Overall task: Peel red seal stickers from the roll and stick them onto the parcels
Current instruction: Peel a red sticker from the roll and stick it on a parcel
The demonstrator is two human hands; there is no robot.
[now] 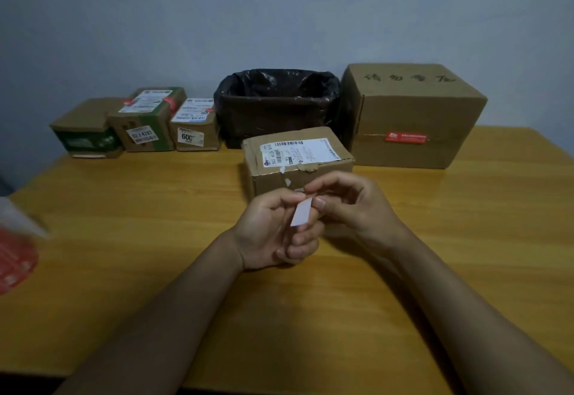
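Observation:
Both my hands meet above the wooden table (155, 239), just in front of a brown parcel (295, 161) with a white shipping label. My left hand (273, 233) pinches a small white strip (301, 215), a sticker seen from its pale back side. My right hand (351, 205) pinches the strip's upper end with thumb and forefinger. The red sticker roll (15, 258) lies blurred at the table's left edge. A big parcel (413, 115) at the back right carries a red seal sticker (406, 138) on its front.
Three small parcels (139, 124) stand in a row at the back left, two with red stickers on top. A box lined with a black bag (276, 106) stands open at the back middle. A grey wall rises behind the table.

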